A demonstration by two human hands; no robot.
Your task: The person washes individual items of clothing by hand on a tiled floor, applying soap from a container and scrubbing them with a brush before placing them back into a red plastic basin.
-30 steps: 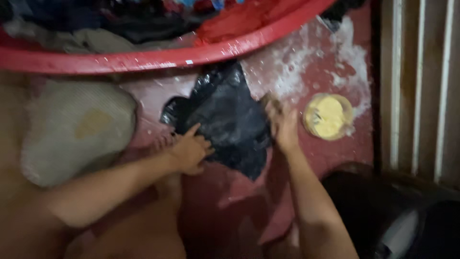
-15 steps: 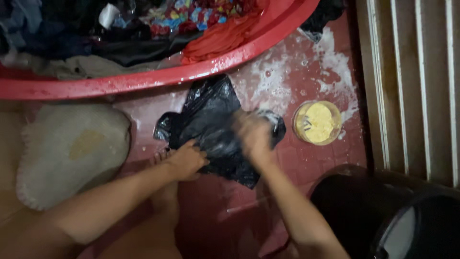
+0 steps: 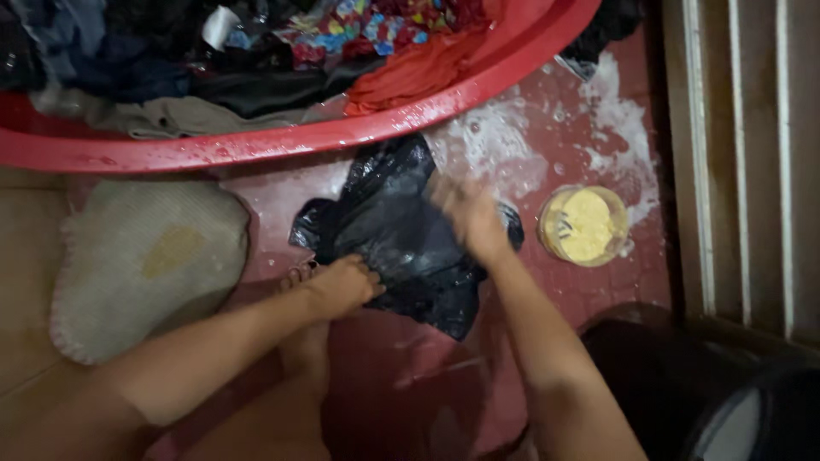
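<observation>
A wet black garment [image 3: 397,235] lies spread on the red tiled floor just below the rim of a big red basin [image 3: 282,137]. My left hand [image 3: 342,286] presses flat on the garment's lower left edge, fingers together on the cloth. My right hand [image 3: 465,213] is blurred with motion on the garment's upper right part; what it grips, if anything, is too smeared to make out. My bare foot shows under my left wrist.
The red basin holds several wet clothes, dark, red and patterned. A round tub of yellow soap [image 3: 583,225] stands to the right. White suds [image 3: 495,145] cover the floor. A pale mat [image 3: 145,260] lies left; a dark bucket [image 3: 683,384] sits bottom right by white bars [image 3: 743,162].
My right hand has swept from the garment's right edge up and left across the cloth, rubbing it. The garment's right flap has bunched. My left hand has stayed pressing down.
</observation>
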